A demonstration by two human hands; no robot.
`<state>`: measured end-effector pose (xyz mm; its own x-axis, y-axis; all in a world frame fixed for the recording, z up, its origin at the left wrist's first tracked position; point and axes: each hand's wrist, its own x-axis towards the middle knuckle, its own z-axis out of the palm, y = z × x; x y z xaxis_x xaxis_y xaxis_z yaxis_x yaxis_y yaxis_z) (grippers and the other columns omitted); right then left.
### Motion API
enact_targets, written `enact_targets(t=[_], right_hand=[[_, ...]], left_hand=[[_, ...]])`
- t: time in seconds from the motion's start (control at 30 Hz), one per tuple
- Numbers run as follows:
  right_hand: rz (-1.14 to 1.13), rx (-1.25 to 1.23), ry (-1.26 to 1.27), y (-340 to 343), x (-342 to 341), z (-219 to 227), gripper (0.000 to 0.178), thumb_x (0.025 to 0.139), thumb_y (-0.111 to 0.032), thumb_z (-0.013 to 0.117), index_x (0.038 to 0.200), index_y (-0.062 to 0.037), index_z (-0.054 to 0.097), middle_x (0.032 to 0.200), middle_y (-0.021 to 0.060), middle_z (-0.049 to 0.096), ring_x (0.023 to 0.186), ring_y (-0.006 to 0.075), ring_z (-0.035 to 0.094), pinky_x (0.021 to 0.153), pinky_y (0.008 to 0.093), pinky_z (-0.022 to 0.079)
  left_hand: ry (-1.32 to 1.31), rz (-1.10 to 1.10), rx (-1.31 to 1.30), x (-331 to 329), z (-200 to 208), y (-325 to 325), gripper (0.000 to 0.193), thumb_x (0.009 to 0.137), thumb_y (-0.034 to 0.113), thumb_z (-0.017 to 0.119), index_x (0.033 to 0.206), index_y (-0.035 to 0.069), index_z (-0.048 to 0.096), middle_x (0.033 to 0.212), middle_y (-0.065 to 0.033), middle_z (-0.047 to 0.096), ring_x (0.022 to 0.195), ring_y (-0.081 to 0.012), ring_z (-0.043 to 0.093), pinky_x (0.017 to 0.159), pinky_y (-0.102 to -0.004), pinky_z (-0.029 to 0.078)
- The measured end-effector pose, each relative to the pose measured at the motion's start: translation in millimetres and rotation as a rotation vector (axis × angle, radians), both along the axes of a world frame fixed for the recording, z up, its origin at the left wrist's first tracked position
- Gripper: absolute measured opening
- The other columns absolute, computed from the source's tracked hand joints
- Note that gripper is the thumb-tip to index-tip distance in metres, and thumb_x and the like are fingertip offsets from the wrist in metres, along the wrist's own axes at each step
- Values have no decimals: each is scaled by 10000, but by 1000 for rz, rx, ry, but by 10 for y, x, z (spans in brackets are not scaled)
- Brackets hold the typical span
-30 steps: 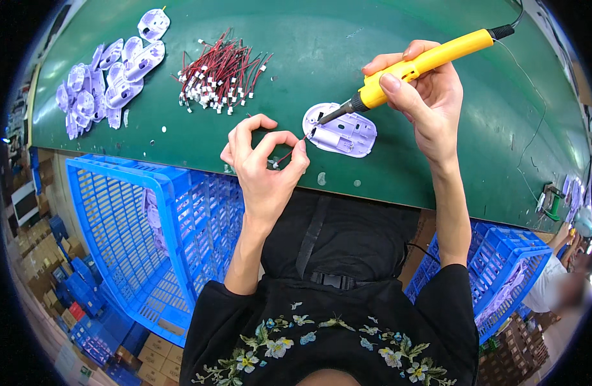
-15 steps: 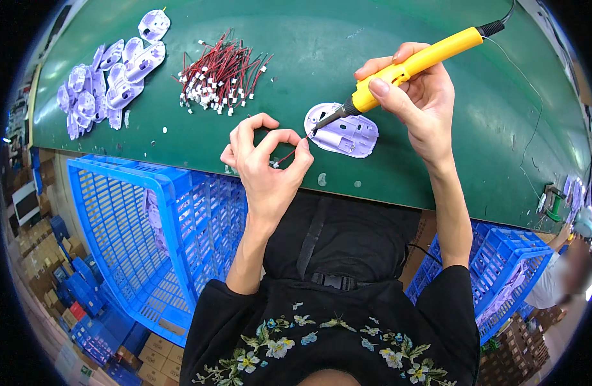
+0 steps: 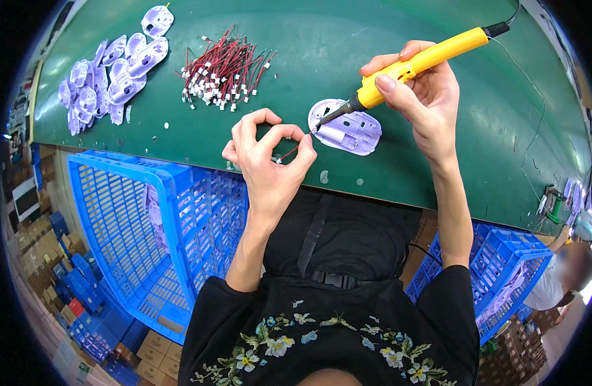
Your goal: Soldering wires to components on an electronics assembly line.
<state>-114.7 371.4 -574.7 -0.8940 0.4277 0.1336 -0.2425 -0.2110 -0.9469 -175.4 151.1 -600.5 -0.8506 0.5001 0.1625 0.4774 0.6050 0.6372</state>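
Green surface (image 3: 495, 174), running beneath left-hand fingers (image 3: 306, 149) and right-hand fingers (image 3: 405, 95). Blue crate (image 3: 179, 257), nearer the body than left-hand fingers and off to their left, beside the surface's near edge; purple parts visible inside. Second blue crate (image 3: 500, 248), nearer the body than right-hand fingers, off to their right; more purple parts inside. Heap of purple shells (image 3: 122, 90), far left of left-hand fingers and beyond them, well apart. Heap of red-and-black wires (image 3: 222, 71) with white ends, beyond left-hand fingers and slightly left, nearer than the shells. Yellow soldering iron (image 3: 447, 53), gripped pen-style in right-hand fingers; dark tip slanting down-left from them, ending just beside left-hand fingertips. Single purple shell (image 3: 354, 132), flat on the surface, moulded inner side up, just right of left-hand fingertips, left of right-hand fingers and nearer the body; held by neither. Red wire (image 3: 291, 153), pinched between left thumb and forefinger; far end at the shell's left end, beside iron tip. Tip touching wire or not: cannot tell, too small. White connector (image 3: 278, 160), below-left of the left-hand pinch, within the finger curl.
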Motion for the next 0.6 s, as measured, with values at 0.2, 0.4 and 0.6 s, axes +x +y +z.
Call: enact_targets(t=[0.2,0.4,0.6], right_hand=[[-15,2,-1,13,3,25,406,872,-2,738,1149,-27,442,1009,192,685,887,201,700,802,317,593],[-41,28,1,45,10,33,398,870,-9,741,1140,-27,448,1008,195,686,895,206,696,816,328,589],[-39,35,-8,35,9,29,392,870,-13,743,1135,-29,454,1007,195,688,897,204,695,824,328,585]], left_hand=[[8,12,-17,5,1,14,133,717,192,795,775,109,709,1077,-17,552,1120,-207,496,973,-386,244],[8,17,-16,6,-8,20,136,714,193,796,775,110,708,1076,-16,553,1124,-210,496,977,-391,244],[13,16,-20,1,-12,23,137,717,195,794,781,110,709,1074,-16,554,1123,-211,497,982,-397,246]])
